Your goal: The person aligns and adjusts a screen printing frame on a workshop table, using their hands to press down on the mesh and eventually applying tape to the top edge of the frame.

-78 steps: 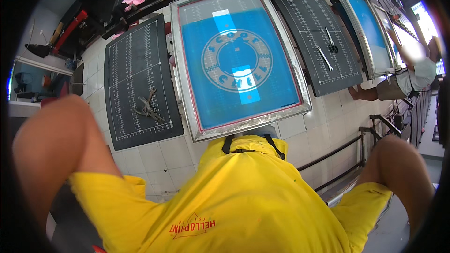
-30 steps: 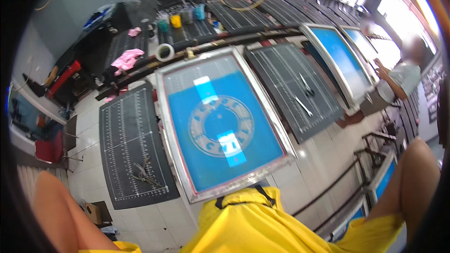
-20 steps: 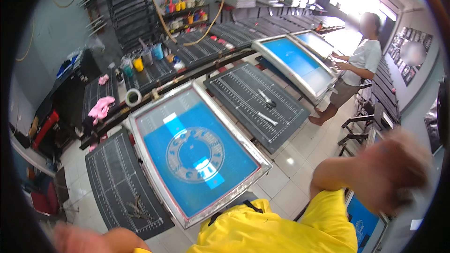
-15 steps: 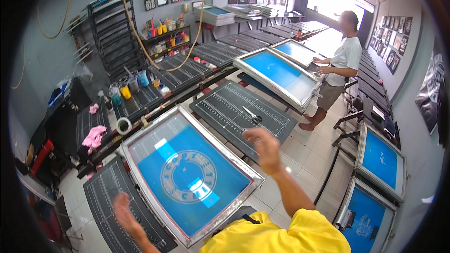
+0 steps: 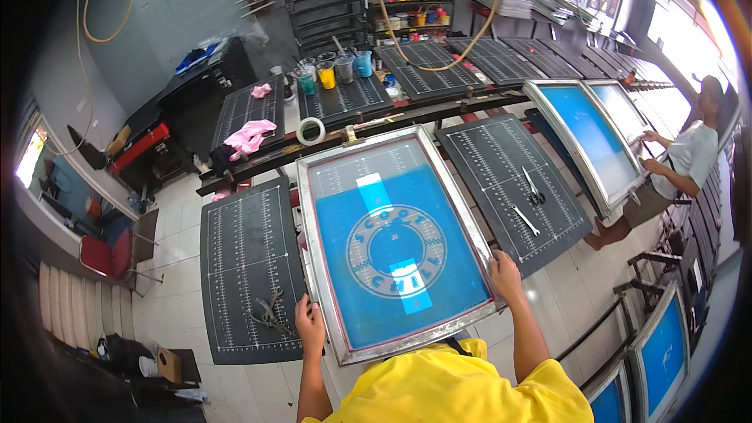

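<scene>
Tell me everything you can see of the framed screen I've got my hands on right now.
The printing screen is a rectangular, metal-looking silver frame around blue mesh bearing a pale ring-shaped design and two light strips. It lies in front of the person, between two dark gridded boards, its far edge at the dark rail. The left hand holds its near left edge and the right hand its near right edge.

Shirt: I see a bright yellow short-sleeved top (image 5: 462, 388).
Forearms: bare below my sleeves.
Hands: left hand (image 5: 310, 326), right hand (image 5: 505, 277), ungloved.
</scene>
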`<action>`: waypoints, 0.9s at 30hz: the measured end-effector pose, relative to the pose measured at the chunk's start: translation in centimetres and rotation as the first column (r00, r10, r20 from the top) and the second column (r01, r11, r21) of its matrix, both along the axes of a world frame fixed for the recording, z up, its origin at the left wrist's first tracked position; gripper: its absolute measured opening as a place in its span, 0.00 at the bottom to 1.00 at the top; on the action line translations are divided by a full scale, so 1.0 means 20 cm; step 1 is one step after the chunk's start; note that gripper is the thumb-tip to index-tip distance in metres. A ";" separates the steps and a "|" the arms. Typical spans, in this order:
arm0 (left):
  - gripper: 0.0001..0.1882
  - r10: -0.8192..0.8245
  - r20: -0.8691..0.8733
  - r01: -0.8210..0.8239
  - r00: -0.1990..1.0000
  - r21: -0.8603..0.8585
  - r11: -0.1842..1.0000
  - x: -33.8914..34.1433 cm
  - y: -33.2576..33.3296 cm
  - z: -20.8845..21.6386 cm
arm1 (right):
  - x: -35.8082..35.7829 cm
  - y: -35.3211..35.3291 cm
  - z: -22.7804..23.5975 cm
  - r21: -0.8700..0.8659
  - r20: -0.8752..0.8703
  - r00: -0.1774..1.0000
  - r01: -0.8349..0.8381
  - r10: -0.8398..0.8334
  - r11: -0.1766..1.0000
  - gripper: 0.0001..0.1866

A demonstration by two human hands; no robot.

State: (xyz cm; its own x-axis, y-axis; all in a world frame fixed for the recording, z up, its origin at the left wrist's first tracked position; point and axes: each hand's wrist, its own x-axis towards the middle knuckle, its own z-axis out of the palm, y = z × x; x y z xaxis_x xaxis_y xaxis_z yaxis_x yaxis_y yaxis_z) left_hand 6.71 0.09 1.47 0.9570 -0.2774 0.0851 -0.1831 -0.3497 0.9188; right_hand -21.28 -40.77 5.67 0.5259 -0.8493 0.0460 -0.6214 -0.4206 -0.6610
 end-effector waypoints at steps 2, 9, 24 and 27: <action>0.19 0.008 0.010 -0.009 1.000 0.066 0.998 -0.01 -0.02 -0.02 | 0.00 -0.02 -0.08 -0.007 0.022 1.000 0.015 -0.015 1.000 0.17; 0.18 -0.078 0.201 0.016 0.976 0.292 0.956 -0.02 -0.08 0.00 | 0.01 -0.06 -0.20 0.075 0.005 0.997 0.075 -0.076 0.994 0.18; 0.23 0.047 0.002 -0.046 0.999 0.191 0.981 -0.02 -0.10 -0.12 | 0.01 -0.10 -0.21 0.198 0.153 0.987 0.012 -0.043 0.980 0.21; 0.24 0.047 -0.055 -0.038 0.997 0.156 0.987 -0.02 -0.11 -0.11 | 0.00 -0.10 -0.21 0.198 0.150 0.988 0.001 -0.031 0.980 0.20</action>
